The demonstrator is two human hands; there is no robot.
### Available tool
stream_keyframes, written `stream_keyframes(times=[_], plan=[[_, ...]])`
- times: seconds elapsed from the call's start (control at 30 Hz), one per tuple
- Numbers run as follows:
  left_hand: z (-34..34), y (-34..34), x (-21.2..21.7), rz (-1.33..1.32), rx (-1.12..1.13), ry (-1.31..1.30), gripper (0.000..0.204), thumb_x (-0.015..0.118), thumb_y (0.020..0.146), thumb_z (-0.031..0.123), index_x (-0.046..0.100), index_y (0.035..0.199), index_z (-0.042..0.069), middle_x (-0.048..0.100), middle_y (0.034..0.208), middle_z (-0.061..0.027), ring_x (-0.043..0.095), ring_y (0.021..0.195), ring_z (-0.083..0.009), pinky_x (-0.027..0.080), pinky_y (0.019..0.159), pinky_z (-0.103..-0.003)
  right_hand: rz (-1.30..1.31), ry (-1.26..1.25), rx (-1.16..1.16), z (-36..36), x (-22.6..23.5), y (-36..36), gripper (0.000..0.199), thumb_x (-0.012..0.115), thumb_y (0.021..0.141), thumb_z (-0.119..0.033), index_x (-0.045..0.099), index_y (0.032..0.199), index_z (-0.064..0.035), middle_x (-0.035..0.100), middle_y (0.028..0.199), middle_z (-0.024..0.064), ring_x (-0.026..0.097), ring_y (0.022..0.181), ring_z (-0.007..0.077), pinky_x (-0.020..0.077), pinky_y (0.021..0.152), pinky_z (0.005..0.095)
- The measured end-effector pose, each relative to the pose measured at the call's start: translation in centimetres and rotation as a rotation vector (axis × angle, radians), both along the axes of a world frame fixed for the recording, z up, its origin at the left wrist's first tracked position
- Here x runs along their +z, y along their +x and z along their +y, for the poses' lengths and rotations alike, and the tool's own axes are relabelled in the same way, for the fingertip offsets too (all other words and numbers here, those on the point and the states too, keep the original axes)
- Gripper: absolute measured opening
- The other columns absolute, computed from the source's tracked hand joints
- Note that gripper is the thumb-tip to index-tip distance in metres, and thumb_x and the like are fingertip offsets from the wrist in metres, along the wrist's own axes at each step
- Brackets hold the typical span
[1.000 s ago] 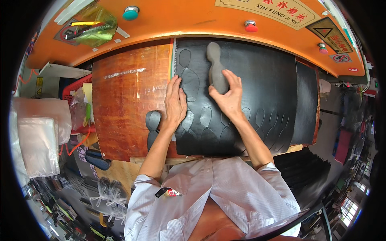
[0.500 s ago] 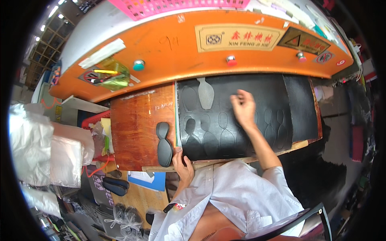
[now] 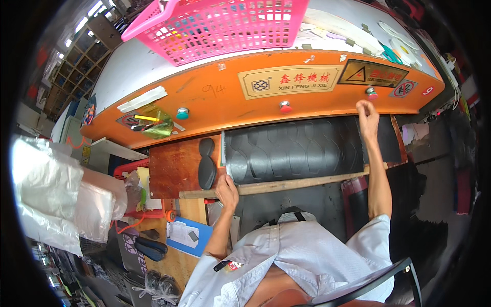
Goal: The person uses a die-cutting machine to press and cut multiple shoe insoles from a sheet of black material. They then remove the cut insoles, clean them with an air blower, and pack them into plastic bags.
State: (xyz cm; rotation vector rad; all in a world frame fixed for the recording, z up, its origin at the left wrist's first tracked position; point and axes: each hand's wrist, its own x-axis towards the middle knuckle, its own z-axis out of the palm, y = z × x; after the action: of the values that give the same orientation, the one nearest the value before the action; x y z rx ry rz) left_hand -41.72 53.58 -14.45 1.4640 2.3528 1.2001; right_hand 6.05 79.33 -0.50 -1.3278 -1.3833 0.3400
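Observation:
My right hand (image 3: 368, 118), its fingers curled in with nothing visible in them, is raised just below a red-topped push button (image 3: 372, 93) on the orange machine front (image 3: 204, 105). I cannot tell whether it touches the button. Closed fingers of my left hand (image 3: 226, 192) rest at the near left corner of a black sheet (image 3: 296, 151); what they pinch, if anything, is hidden. Curved sole-shaped outlines mark the sheet. Left of it, a stack of black sole-shaped pieces (image 3: 206, 166) lies on the reddish-brown board (image 3: 174, 171).
A wooden strip (image 3: 286, 185) runs along the board's near edge. Another red button (image 3: 285, 107) and a green one (image 3: 182, 113) sit on the machine front. A pink basket (image 3: 220, 28) stands on top. Clear plastic bags (image 3: 51, 189) hang at left, near a blue clipboard (image 3: 189, 236).
My right hand has moved from over the sheet to the right, up to the red button. The grey sole-shaped piece seen on the sheet no longer shows. The view has shifted.

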Motion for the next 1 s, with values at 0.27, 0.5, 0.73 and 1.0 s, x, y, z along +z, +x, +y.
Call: stream_keyframes(times=[0.27, 0.5, 0.73, 1.0], plan=[[2.8, -1.6, -0.2, -0.030, 0.059, -0.003, 0.044, 0.051, 0.107, 0.038, 0.072, 0.100, 0.001, 0.071, 0.080, -0.0208, 0.067, 0.072, -0.0363, 0.050, 0.071, -0.049, -0.185, -0.313, -0.499, -11.6, -7.6, 3.0, 0.037, 0.068, 0.094, -0.040, 0.075, 0.093, -0.0028, 0.073, 0.096, 0.0198, 0.067, 0.093, 0.0400, 0.0522, 0.087, 0.0495], [2.6, -2.0, 0.8, 0.097, 0.034, -0.084, 0.053, 0.047, 0.109, 0.046, 0.069, 0.100, -0.002, 0.066, 0.075, -0.0214, 0.061, 0.068, -0.0390, 0.044, 0.067, -0.052, -0.308, -0.359, -0.506, -13.4, -10.9, 2.3, 0.039, 0.060, 0.102, -0.038, 0.070, 0.092, -0.0017, 0.073, 0.089, 0.0247, 0.070, 0.088, 0.0432, 0.0490, 0.090, 0.0504], [1.2, -1.5, 0.3, -0.047, -0.090, 0.022, 0.046, 0.051, 0.109, 0.038, 0.068, 0.106, -0.004, 0.069, 0.083, -0.0206, 0.065, 0.078, -0.0366, 0.048, 0.074, -0.046, -0.344, -0.432, -0.474, -13.9, -12.8, 3.3, 0.041, 0.054, 0.105, -0.038, 0.069, 0.100, -0.0013, 0.073, 0.090, 0.0267, 0.071, 0.090, 0.0435, 0.0492, 0.092, 0.0512], [-7.0, 0.6, -0.3, -0.241, 0.027, -0.023, 0.030, 0.056, 0.103, 0.020, 0.065, 0.121, -0.003, 0.071, 0.104, -0.0195, 0.069, 0.091, -0.0334, 0.054, 0.086, -0.040, -0.147, -0.591, -0.340, -20.7, -11.7, 4.7, 0.036, 0.062, 0.099, -0.033, 0.075, 0.106, -0.0008, 0.076, 0.096, 0.0237, 0.072, 0.100, 0.0439, 0.0541, 0.090, 0.0537]])
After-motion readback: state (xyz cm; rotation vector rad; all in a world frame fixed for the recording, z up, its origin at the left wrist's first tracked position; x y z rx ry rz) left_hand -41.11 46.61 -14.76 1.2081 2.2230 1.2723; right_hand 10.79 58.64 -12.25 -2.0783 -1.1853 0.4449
